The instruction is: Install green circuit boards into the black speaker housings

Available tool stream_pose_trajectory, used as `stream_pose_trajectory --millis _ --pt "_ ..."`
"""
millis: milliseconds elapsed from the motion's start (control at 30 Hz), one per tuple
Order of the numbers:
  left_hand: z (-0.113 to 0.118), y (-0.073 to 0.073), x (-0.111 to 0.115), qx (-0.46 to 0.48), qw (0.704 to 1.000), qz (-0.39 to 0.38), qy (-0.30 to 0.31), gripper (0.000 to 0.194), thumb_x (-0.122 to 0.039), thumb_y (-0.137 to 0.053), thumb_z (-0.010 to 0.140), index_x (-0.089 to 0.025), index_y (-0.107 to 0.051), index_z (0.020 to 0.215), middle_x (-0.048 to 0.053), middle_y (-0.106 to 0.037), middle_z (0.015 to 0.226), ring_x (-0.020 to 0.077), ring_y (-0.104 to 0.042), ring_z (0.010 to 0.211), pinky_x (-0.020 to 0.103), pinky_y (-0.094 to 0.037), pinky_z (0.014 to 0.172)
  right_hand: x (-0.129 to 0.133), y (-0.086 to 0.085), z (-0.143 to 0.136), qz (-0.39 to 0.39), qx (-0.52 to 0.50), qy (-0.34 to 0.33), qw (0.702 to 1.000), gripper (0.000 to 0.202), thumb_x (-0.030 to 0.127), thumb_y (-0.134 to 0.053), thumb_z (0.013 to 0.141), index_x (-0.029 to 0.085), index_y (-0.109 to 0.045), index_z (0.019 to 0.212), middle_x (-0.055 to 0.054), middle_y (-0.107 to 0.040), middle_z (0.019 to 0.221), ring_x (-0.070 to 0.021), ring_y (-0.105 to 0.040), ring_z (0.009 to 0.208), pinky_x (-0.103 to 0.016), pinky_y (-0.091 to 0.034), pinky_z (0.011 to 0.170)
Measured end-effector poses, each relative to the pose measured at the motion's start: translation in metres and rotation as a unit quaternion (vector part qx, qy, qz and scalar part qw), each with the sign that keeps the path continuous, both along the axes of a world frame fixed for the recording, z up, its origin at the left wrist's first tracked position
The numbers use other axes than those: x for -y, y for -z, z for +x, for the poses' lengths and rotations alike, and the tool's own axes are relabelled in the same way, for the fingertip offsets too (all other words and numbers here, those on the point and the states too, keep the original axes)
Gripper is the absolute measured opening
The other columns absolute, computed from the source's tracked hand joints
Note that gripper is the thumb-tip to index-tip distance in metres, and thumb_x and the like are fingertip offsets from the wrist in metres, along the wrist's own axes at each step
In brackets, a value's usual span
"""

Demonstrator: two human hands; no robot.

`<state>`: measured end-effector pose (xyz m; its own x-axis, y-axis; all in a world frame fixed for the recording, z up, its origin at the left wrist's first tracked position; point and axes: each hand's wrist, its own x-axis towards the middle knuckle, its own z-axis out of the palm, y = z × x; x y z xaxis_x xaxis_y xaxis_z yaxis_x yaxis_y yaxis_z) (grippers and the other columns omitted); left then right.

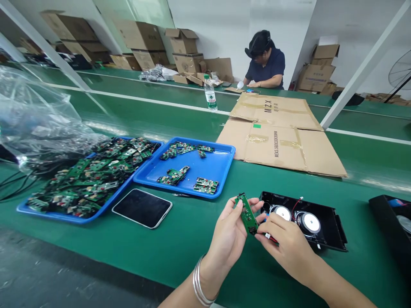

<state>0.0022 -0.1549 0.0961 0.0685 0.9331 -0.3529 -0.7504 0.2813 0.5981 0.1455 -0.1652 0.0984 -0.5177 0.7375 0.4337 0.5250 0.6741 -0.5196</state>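
Note:
A small green circuit board (247, 213) is gripped in my left hand (228, 229), tilted, with the thumb on its face. My right hand (285, 241) is closed at the board's lower end, pinching a small white connector (267, 235) on red and black wires. Whether the connector touches the board I cannot tell. Just beyond my right hand lies a black speaker housing (332, 226), open side up, with two round speakers (311, 223) inside. A thin red wire runs between them, and part of the housing is hidden by my fingers.
Two blue trays (224, 160) hold many circuit boards (93, 179). A tablet (143, 208) lies before them, a plastic bag (38, 119) at left. Flattened cardboard (279, 137), a water bottle (210, 95) and another black housing (393, 226) surround the work area. A co-worker (266, 64) sits opposite.

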Motion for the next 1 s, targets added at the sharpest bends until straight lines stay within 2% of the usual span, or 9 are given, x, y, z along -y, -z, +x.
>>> stream_pose_trajectory --millis 67,167,333,567,767,900,1000 --pt "0.001 -0.003 0.001 0.002 1.0 0.002 0.005 0.016 -0.023 -0.06 0.08 -0.017 -0.052 0.093 0.008 -0.064 0.096 0.0251 -0.062 0.096 0.042 -0.051 0.08 0.0 -0.001 0.0 -0.008 -0.008 -0.003 1.0 0.016 0.015 -0.042 0.089 0.018 -0.053 0.078 -0.002 -0.053 0.075 -0.0119 -0.053 0.065 -0.022 -0.041 0.054" --pt "0.0 -0.009 0.001 0.006 1.0 0.002 0.013 0.024 -0.019 -0.058 0.081 -0.015 -0.051 0.104 0.01 -0.065 0.098 0.0268 -0.062 0.097 0.04 -0.052 0.079 -0.001 -0.005 0.001 -0.07 -0.02 0.002 0.997 0.013 0.014 -0.043 0.087 0.019 -0.05 0.078 -0.002 -0.053 0.077 -0.0123 -0.053 0.067 -0.023 -0.041 0.055" --pt "-0.005 -0.014 0.001 -0.004 0.999 0.004 0.033 0.031 -0.015 -0.057 0.082 -0.013 -0.05 0.112 0.007 -0.065 0.087 0.0255 -0.063 0.092 0.033 -0.053 0.071 -0.003 -0.012 0.007 -0.162 -0.028 0.023 0.986 0.011 0.013 -0.048 0.085 0.02 -0.048 0.076 0.0 -0.05 0.076 -0.0112 -0.049 0.063 -0.022 -0.037 0.055" --pt "-0.003 -0.01 0.0 -0.009 0.999 0.018 0.047 0.036 -0.018 -0.061 0.079 -0.014 -0.05 0.114 0.005 -0.064 0.084 0.0211 -0.064 0.086 0.027 -0.052 0.068 -0.005 -0.016 0.01 -0.179 -0.028 0.026 0.983 0.011 0.012 -0.049 0.084 0.02 -0.049 0.076 0.002 -0.045 0.074 -0.009 -0.041 0.058 -0.021 -0.033 0.052" --pt "-0.005 -0.007 -0.002 -0.039 0.995 0.0 0.095 0.035 -0.024 -0.063 0.078 -0.015 -0.054 0.11 0.005 -0.065 0.085 0.0188 -0.064 0.079 0.024 -0.049 0.059 -0.005 -0.017 0.014 -0.194 -0.026 -0.006 0.981 0.011 0.014 -0.045 0.087 0.02 -0.05 0.079 0.0 -0.046 0.076 -0.011 -0.044 0.065 -0.022 -0.036 0.056" --pt "-0.003 -0.004 -0.002 -0.063 0.987 -0.012 0.148 0.031 -0.032 -0.062 0.078 -0.014 -0.059 0.103 0.006 -0.066 0.082 0.0158 -0.061 0.071 0.022 -0.046 0.056 -0.005 -0.017 0.013 -0.164 0.001 -0.039 0.986 0.012 0.012 -0.044 0.088 0.02 -0.051 0.081 -0.001 -0.047 0.078 -0.0103 -0.044 0.064 -0.02 -0.036 0.055" --pt "0.003 -0.002 -0.002 -0.099 0.983 0.01 0.155 0.026 -0.037 -0.058 0.081 -0.013 -0.063 0.091 0.004 -0.064 0.072 0.0131 -0.057 0.064 0.021 -0.044 0.057 -0.004 -0.016 0.009 -0.025 0.073 -0.045 0.996 0.024 0.007 -0.035 0.088 0.017 -0.051 0.073 -0.001 -0.044 0.071 -0.0106 -0.04 0.059 -0.022 -0.034 0.053"
